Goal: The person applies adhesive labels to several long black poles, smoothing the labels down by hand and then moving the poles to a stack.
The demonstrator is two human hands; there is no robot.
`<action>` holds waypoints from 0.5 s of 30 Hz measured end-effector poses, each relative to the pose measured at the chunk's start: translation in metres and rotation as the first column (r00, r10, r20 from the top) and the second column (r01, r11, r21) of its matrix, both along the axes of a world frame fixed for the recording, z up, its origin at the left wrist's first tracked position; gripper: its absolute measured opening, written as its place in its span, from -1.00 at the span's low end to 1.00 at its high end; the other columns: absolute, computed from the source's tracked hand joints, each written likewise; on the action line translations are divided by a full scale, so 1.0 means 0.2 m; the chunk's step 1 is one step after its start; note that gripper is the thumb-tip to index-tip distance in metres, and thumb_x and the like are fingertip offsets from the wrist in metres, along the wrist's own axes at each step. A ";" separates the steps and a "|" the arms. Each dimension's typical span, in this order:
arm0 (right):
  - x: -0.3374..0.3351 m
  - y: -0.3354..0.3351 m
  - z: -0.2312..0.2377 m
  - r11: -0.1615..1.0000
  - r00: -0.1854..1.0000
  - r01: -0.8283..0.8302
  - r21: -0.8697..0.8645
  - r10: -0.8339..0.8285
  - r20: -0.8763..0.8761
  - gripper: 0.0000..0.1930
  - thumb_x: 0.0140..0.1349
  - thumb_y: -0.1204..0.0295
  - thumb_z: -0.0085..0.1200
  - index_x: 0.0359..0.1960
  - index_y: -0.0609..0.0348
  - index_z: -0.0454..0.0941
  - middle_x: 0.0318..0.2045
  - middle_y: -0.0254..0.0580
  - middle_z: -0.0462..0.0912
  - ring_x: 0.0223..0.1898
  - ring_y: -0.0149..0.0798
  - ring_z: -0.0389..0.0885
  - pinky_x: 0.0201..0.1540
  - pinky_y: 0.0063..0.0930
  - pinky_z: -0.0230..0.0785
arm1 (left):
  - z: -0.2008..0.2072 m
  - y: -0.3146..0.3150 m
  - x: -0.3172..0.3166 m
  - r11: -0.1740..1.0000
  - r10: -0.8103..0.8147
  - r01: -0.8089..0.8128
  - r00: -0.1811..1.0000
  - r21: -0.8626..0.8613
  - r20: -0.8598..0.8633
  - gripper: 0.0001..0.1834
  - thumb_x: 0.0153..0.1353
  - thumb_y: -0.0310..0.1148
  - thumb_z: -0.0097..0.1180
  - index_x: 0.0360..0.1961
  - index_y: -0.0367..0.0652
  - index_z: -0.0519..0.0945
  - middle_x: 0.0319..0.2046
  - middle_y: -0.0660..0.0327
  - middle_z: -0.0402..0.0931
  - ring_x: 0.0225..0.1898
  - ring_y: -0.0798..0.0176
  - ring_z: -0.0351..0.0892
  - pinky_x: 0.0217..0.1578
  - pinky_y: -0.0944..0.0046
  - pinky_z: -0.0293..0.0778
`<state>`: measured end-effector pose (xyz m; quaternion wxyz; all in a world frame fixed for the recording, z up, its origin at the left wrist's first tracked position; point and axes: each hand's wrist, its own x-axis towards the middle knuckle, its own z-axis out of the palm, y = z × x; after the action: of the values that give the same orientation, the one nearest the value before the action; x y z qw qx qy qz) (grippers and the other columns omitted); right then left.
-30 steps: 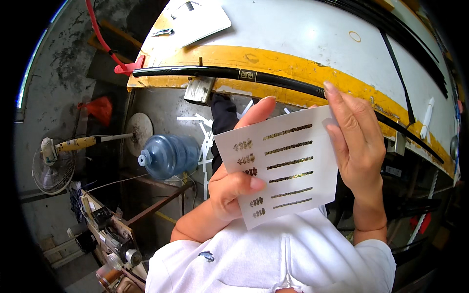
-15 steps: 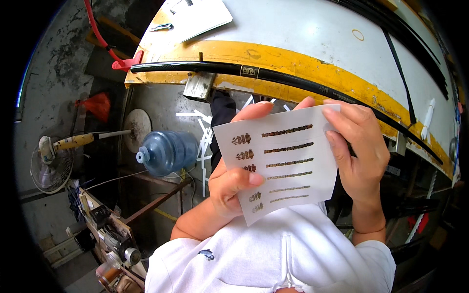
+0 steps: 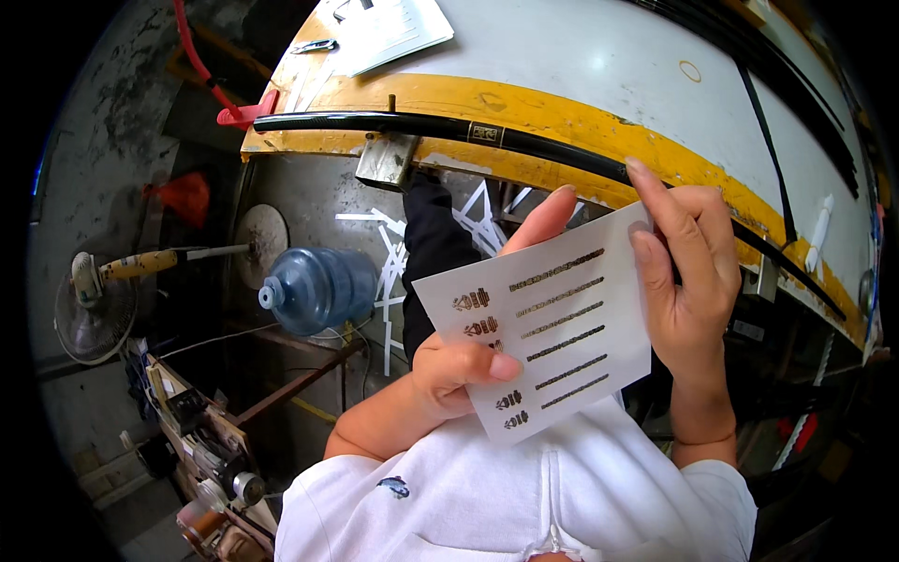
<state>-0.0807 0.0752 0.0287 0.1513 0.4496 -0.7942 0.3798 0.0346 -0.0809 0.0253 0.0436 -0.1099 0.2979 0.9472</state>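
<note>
A white sheet (image 3: 571,309) with rows of small dark-gold lettering decals is held tilted in front of my chest. My left hand (image 3: 459,370) grips its left side, thumb on the printed face and other fingers mostly hidden behind. At the sheet's upper right corner is my right hand (image 3: 688,248), its thumb against the edge. The index finger is stretched apart from the thumb, its tip beside a long glossy black rod (image 3: 552,150). Whether that tip touches the rod, I cannot tell. The rod carries a gold-marked band and lies along the table's front edge.
The white table (image 3: 581,56) has a yellow border. At its back left lie more paper sheets (image 3: 398,37) and a cutter (image 3: 314,46). More black rods (image 3: 796,94) are at the right. Below left stand a blue water bottle (image 3: 323,290) and a fan (image 3: 94,309). White strips (image 3: 389,272) litter the floor.
My right index finger has lifted off the sheet's corner and stretched up toward the rod. The sheet has tilted and dropped slightly, and its decals show darker. My left hand still holds it.
</note>
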 end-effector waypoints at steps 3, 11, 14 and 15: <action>-0.01 -0.01 -0.03 1.000 0.989 0.019 0.001 -0.018 -0.146 -0.53 -0.04 0.73 0.20 0.01 0.36 0.55 -0.33 -0.18 0.45 -0.37 -0.27 0.46 -0.35 -0.51 0.35 | -0.02 0.00 0.01 1.000 0.000 0.001 1.000 0.006 -0.020 0.20 -0.32 -0.36 0.16 0.45 -0.12 -0.12 0.39 0.15 0.01 0.34 0.21 0.13 0.32 0.25 0.03; 0.02 -0.01 -0.03 0.999 0.985 0.023 0.023 -0.019 -0.173 -0.69 0.13 0.69 0.12 -0.05 0.40 0.57 -0.30 -0.08 0.53 -0.31 -0.22 0.52 -0.25 -0.46 0.41 | -0.06 0.00 0.04 0.998 0.063 -0.063 0.998 0.028 0.013 0.08 -0.30 -0.36 0.13 0.40 -0.15 0.03 0.28 0.09 0.18 0.27 0.11 0.24 0.27 0.16 0.15; 0.02 0.00 -0.03 1.000 0.989 0.000 0.005 0.001 -0.148 -0.72 0.12 0.71 0.12 -0.09 0.40 0.58 -0.29 -0.06 0.55 -0.29 -0.19 0.54 -0.23 -0.45 0.43 | -0.07 0.00 0.05 0.997 0.065 -0.065 0.998 0.044 0.002 0.00 -0.28 -0.36 0.12 0.35 -0.13 0.10 0.28 0.06 0.17 0.26 0.05 0.25 0.24 0.11 0.22; 0.02 0.01 -0.03 1.000 0.991 -0.006 -0.013 0.005 -0.135 -0.74 0.12 0.71 0.13 -0.11 0.40 0.58 -0.28 -0.05 0.55 -0.29 -0.18 0.55 -0.23 -0.44 0.43 | -0.08 0.00 0.05 0.997 0.067 -0.067 0.998 0.038 0.002 -0.03 -0.27 -0.36 0.12 0.33 -0.11 0.13 0.27 0.04 0.18 0.26 0.03 0.25 0.23 0.09 0.24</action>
<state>-0.0763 0.0768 0.0221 0.2068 0.4754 -0.7783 0.3543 0.0453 -0.0802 0.0099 0.0139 -0.1191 0.2760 0.9536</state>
